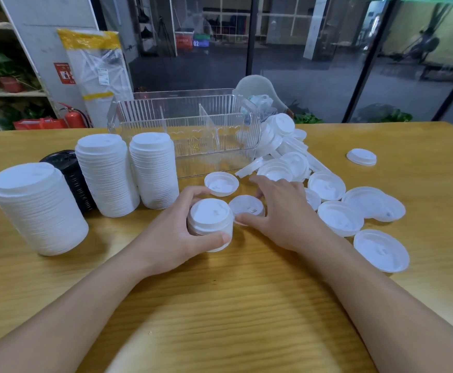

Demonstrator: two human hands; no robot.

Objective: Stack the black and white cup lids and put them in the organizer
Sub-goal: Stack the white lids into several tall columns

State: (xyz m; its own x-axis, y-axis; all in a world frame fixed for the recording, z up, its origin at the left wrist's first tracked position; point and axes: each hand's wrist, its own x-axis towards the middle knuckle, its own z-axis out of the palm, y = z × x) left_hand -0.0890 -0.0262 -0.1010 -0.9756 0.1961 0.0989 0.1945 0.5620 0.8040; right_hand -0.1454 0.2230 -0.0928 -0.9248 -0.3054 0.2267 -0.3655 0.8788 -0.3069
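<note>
Head view: left hand (174,238) curled around a short stack of white lids (209,224) on the wooden table (247,305); right hand (282,214) just beside, fingers spread and loosely bent over a single white lid (247,205), thumb touching its edge. Clear organizer (187,130) well behind both hands, loose lids (341,205) scattered to the right, taller stacks (107,173) to the left.

exposure: my feed is bright and even, light from overhead
shadows: soft, short, under the forearms at 6 o'clock on the table (247,305)
glare: white lid stacks (107,173) near clipping, rib detail washed out
blur: slight motion smear at 6 o'clock, grain streaked
distortion: wide-angle bowing at 9 and 3 o'clock
background: dim, hazy behind glass at 12 o'clock
</note>
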